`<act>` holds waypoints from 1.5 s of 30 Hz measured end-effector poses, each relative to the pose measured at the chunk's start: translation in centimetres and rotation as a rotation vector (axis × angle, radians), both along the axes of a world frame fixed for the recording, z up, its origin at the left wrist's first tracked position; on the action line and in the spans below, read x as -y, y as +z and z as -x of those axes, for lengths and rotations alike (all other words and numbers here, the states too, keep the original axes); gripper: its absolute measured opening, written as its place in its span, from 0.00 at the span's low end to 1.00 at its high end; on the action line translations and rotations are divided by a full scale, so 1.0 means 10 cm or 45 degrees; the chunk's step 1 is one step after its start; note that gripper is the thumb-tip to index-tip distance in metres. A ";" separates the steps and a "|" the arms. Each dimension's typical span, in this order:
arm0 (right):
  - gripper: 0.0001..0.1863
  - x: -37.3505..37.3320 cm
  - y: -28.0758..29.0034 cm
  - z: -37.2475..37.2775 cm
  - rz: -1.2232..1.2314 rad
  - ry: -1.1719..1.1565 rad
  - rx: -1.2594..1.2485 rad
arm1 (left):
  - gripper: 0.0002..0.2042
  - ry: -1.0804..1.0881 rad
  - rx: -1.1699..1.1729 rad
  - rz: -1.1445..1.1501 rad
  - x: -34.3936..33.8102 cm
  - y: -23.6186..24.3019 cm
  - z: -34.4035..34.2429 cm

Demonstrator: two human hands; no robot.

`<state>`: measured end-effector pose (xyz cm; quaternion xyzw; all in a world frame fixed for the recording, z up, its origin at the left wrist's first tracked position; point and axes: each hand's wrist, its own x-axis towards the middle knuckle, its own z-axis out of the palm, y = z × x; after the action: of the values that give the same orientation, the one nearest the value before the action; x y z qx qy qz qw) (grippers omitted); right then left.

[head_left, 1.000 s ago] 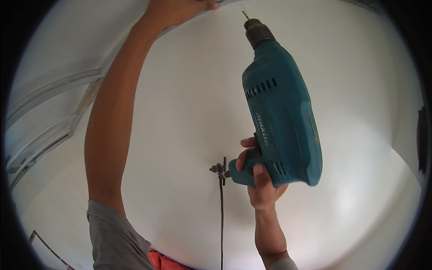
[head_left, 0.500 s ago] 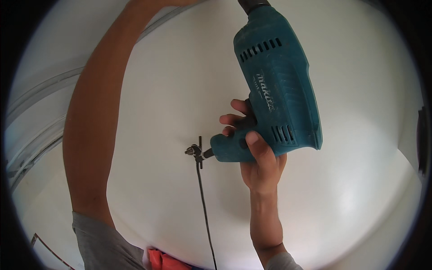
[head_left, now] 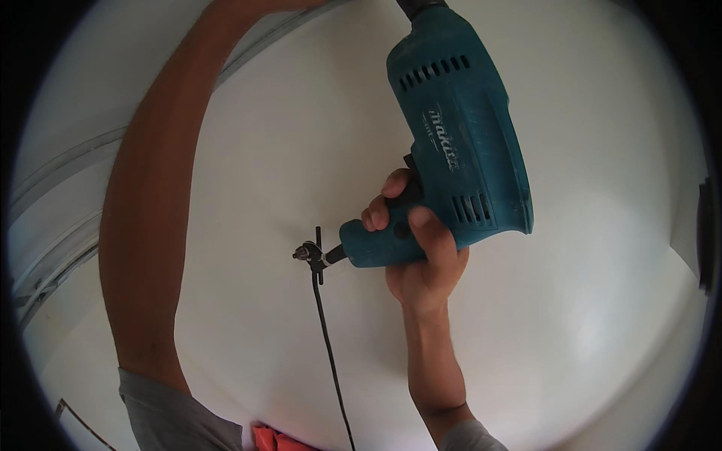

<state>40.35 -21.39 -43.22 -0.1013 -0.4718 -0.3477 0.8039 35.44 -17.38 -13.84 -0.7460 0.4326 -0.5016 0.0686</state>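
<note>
My right hand is wrapped round the handle of a teal corded power drill, its thumb along the near side. Two fingers curl past the handle's front edge, near the black trigger. Upward points the drill, and its dark front end is cut off by the top edge. A chuck key is fixed to the black power cord just below the handle. On the left my bare forearm reaches up; only a sliver of my left hand shows at the top edge, its fingers out of sight.
A smooth pale wall stands behind the drill. Grey rails or mouldings run along the left side. Something red lies at the bottom, and a dark object is at the right rim.
The drill and my right hand have shifted slightly left and up, with the chuck key and cord swinging left. My right fingers have closed more around the handle.
</note>
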 end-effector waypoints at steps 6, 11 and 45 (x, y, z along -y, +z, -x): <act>0.30 0.07 0.05 0.04 0.019 -0.073 0.040 | 0.34 0.175 0.291 0.148 0.10 0.02 0.09; 0.29 0.08 0.04 0.12 0.006 -0.059 -0.017 | 0.36 0.243 0.202 0.155 0.13 0.03 0.15; 0.25 -0.18 -0.21 -0.66 -0.009 0.297 0.163 | 0.35 0.329 0.218 0.160 0.05 -0.29 -0.46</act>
<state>46.97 -19.59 -45.34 -0.0205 -0.5293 -0.2594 0.8075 40.00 -17.89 -16.76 -0.7527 0.2935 -0.5765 0.1223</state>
